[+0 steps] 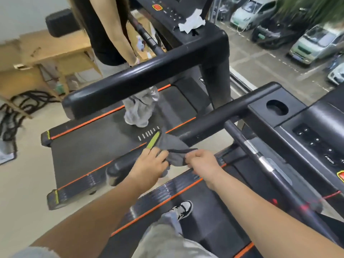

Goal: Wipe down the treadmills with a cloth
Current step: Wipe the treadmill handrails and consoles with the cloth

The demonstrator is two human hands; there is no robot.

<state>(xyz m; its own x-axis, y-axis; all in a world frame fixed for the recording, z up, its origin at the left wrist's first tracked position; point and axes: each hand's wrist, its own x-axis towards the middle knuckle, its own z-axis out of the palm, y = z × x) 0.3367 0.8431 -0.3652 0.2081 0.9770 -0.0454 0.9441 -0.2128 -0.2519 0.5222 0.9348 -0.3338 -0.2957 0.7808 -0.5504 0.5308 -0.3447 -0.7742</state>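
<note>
I stand on a black treadmill with orange trim (186,189). A grey cloth (172,144) with a lime-green edge lies over the end of its left handrail (121,164). My left hand (149,164) grips the cloth on the rail, fingers curled over it. My right hand (202,160) pinches the cloth's dark hem just to the right, fist closed. The console (316,138) with buttons sits at my right. A second treadmill (96,144) stands to the left.
Another person (108,34) stands on the second treadmill's belt, a crumpled white cloth (191,21) lying on its console. Wooden benches (46,58) and black ropes (18,112) occupy the left floor. A window at right overlooks parked cars (314,45).
</note>
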